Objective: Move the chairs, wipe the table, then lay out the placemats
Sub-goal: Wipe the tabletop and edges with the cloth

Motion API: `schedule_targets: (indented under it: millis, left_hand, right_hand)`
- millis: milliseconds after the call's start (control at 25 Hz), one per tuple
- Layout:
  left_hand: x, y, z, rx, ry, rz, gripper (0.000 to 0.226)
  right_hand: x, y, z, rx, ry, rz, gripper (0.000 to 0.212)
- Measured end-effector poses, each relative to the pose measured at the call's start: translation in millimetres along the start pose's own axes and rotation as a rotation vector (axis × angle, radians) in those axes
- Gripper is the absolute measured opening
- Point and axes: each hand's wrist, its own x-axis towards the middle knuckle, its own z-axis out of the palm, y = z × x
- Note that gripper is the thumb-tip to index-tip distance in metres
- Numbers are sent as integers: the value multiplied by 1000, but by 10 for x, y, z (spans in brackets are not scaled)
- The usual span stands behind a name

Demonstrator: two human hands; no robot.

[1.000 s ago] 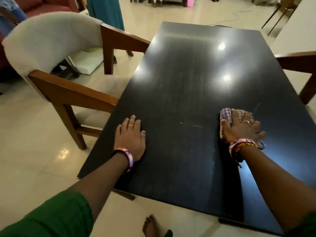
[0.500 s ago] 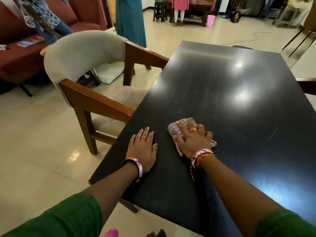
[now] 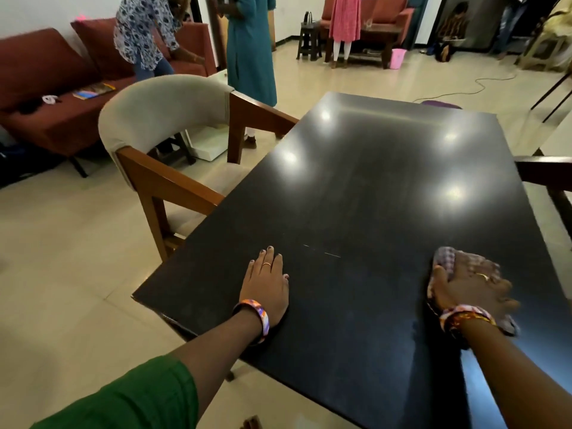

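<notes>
Pale floor tiles (image 3: 71,252) spread out around a glossy black table (image 3: 371,187), ceiling lights glinting off its top, and we're looking straight down its length. Left hand (image 3: 268,284) is planted flat on the near left part of the tabletop, fingers straight and together, palm down, holding nothing, a ring on one finger and a bright bangle (image 3: 257,314) at the wrist. Over on the right, the right hand (image 3: 467,286) presses down on a checked cloth (image 3: 445,258), fingers spread over it; the hand is blurred, so whether the fingers curl into the fabric I cannot tell. The cloth lies on the tabletop near the right edge, its checked corner poking out ahead of the thumb. A wooden armchair (image 3: 167,128) with a pale padded back sits at the table's left side, its arm reaching the table edge. A darker chair arm (image 3: 544,171) shows at the right edge. Across the room, a red sofa (image 3: 49,88) along the wall, people standing behind, and a pink bucket (image 3: 398,58) on the floor; what's in it is not visible.
</notes>
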Motion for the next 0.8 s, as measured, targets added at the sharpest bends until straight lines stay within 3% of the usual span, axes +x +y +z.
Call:
schedule_targets:
  millis: [80,200,280,400,600,680,800]
  left_hand:
    - [-68,216,75,-9,6,12,53]
    - [-138,606,220,-17,45,11,53]
    - [-176,883,321,-13,66,14,53]
    - [-187,1185,417,-2,72,31,52]
    - [-191,1375,480,-3,71,-5,53]
    - [-165,1382,481,-7,65,-7,53]
    - [-38,1416,467,-17,75,15,54]
  right_hand:
    - [-292,-167,-59,-200,-77,-226,59]
    - [-602,-456,-13,-202,-231,-665,57]
    - [-513,-362,6,-249,-251,-767,57]
    - [-104,82,-87,-236,-183,-650,57]
    - [508,990,-366,-192,-165,-183,58]
    - [473,922,-337,-208,-140,-155,58]
    - [160,535,-216,-153,-136,-319,57]
